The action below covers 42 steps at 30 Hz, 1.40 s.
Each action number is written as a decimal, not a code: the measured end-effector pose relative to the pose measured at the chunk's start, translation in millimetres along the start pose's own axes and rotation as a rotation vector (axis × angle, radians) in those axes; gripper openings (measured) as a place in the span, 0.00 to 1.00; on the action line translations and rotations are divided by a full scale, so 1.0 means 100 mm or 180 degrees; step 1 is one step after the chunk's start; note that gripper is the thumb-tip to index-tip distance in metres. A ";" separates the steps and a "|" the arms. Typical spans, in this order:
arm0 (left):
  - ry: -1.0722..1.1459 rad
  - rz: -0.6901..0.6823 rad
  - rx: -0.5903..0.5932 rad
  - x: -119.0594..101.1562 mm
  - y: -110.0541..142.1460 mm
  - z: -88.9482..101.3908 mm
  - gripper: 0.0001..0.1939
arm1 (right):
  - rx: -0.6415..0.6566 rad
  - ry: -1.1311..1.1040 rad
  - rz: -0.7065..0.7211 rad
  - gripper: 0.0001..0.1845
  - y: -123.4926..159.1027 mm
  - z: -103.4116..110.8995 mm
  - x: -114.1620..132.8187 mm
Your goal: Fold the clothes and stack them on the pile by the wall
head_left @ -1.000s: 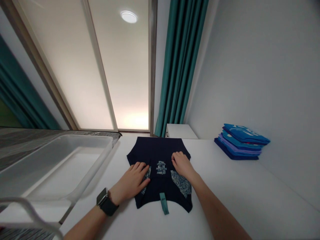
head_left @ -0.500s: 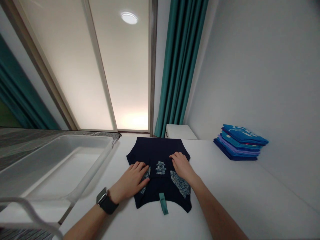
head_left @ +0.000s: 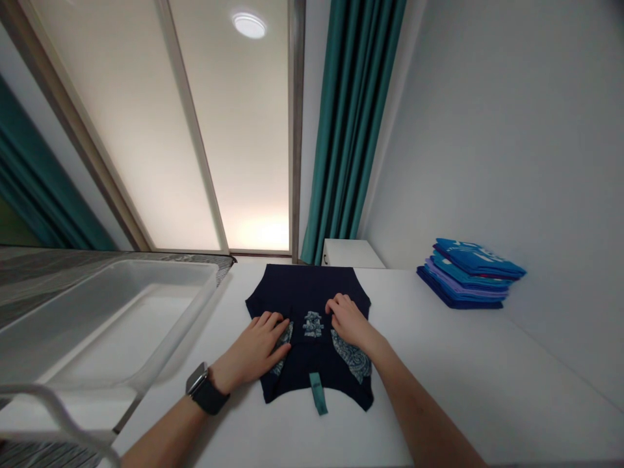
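A dark navy shirt (head_left: 312, 286) lies on the white table with its curved neckline towards me. Patterned blue-and-white areas show on both sides of it, with a small print in the middle. From the neckline a teal tag (head_left: 318, 392) sticks out onto the tabletop. My left hand (head_left: 260, 344), with a dark watch on the wrist, rests palm down on the left part of the shirt, fingers spread. On its right part lies my right hand (head_left: 351, 320), fingers slightly bent and apart, touching the cloth. Neither hand grips any fabric.
At the right, by the wall, stands a stack of folded clothes (head_left: 468, 276) in blues and purple. A translucent plastic bin (head_left: 180, 318) sits to the left of the table (head_left: 439, 377). Behind the table are a small white cabinet (head_left: 351, 253) and a green curtain (head_left: 353, 130).
My right hand has shifted slightly left on the shirt, its fingers a little more bent. My left hand stays in place. The view has tilted very slightly.
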<state>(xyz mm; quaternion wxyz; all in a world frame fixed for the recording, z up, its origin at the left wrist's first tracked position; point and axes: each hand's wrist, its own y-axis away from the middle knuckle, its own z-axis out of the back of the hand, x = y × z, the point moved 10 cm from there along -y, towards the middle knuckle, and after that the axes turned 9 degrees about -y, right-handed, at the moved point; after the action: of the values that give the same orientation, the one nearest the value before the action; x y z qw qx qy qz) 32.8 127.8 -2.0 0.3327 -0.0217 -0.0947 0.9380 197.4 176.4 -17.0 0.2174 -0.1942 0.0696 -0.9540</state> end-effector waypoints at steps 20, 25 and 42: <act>-0.0017 0.0000 0.0096 -0.02 0.00 0.01 0.24 | -0.0136 -0.0053 0.0048 0.12 -0.07 -0.02 -0.06; -0.0089 -0.0001 0.0152 -0.02 0.00 0.00 0.24 | -0.0488 0.0112 0.0012 0.12 -0.03 0.05 -0.06; -0.0059 -0.0058 0.0044 -0.02 0.02 0.03 0.23 | -0.0351 0.0163 -0.0030 0.10 0.02 0.05 -0.01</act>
<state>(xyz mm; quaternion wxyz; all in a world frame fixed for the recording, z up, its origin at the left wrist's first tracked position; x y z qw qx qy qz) 33.2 124.7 0.4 0.3405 -0.0099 -0.0914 0.9357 201.2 174.8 -13.0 0.2001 -0.1817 0.1266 -0.9544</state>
